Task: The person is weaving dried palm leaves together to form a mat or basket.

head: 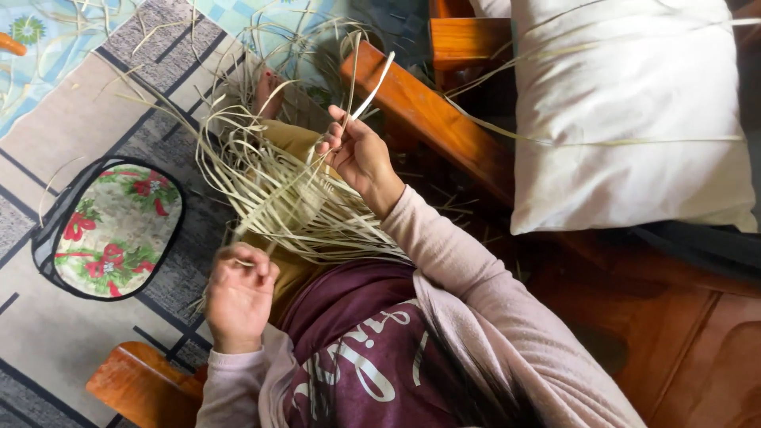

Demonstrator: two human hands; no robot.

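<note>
Left hand (240, 292) at 7 o'clock, fingers curled shut, pinching the near end of a pale straw strip (277, 230); right hand (358, 152) at centre pinches another strip. The straw bundle (293, 202) lies across the lap between them. Judgement: keep strips taut, flat, untwisted

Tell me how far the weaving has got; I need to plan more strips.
A small woven patch lies on the lap. The left hand and right hand each pinch a strip. Most pale strips fan out loose, unwoven.
</note>
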